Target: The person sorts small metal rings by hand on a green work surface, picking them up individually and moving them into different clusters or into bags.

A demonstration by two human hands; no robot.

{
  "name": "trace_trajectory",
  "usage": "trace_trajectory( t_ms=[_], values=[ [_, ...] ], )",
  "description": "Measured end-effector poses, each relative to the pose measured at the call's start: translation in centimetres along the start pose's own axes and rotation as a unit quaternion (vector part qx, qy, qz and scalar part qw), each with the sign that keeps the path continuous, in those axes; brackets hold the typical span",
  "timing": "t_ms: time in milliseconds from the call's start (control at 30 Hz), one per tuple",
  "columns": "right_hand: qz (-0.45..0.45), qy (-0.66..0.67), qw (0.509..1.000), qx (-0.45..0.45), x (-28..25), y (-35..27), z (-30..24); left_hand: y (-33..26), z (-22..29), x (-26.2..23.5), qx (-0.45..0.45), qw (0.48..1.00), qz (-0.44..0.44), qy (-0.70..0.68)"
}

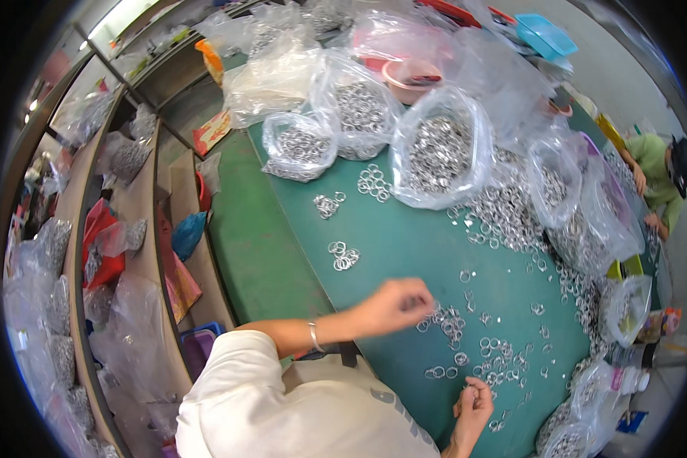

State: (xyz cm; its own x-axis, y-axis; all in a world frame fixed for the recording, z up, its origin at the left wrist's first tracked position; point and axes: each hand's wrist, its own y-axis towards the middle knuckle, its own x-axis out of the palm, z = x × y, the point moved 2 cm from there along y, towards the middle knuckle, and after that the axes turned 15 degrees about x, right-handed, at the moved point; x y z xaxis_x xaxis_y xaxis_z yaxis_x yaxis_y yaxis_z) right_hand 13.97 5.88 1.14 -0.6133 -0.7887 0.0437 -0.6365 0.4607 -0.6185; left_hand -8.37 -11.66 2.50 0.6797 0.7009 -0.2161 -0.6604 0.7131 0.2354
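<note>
Silver metal rings lie in loose groups on the green table [389,244]. My left hand [398,308] is above the table, smeared by motion, with a bracelet on its wrist. Its fingers look curled, but whether they hold anything is unclear. Just beyond it lies a cluster of rings [449,324]. Closer to me on the right, my right hand [474,406] has thumb and fingertips pressed together. Anything pinched there is too small to make out. Beside those fingertips spreads another group of rings [501,357]. Smaller ring heaps [343,256] sit apart toward the table's left edge.
Open clear plastic bags [403,169] full of rings stand along the far side. A big loose ring pile [507,215] spreads beside them. Shelves [139,252] with bags line the left. A pink bowl [409,85] is at the back. Another person [655,172] sits at the far right.
</note>
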Motion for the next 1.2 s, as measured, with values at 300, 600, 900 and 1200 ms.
trace_trajectory(
  t_ms=[300,600,900,1200],
  values=[
    [-0.057,-0.003,0.996,0.075,1.6,1.1,1.9,1.4,-1.7,-21.9,0.164,0.789,0.355,0.473],
    [-0.066,0.077,0.992,0.075,2.8,-0.4,1.2,0.7,-3.6,-19.4,0.137,0.813,0.363,0.435],
    [-0.126,0.171,0.972,0.098,3.6,0.0,1.4,-5.5,-4.8,-9.7,0.054,0.903,0.091,0.416],
    [-0.14,0.17,0.971,0.092,3.5,0.2,1.9,-4.1,-6.1,-9.5,0.112,0.895,-0.003,0.431]
  ],
)
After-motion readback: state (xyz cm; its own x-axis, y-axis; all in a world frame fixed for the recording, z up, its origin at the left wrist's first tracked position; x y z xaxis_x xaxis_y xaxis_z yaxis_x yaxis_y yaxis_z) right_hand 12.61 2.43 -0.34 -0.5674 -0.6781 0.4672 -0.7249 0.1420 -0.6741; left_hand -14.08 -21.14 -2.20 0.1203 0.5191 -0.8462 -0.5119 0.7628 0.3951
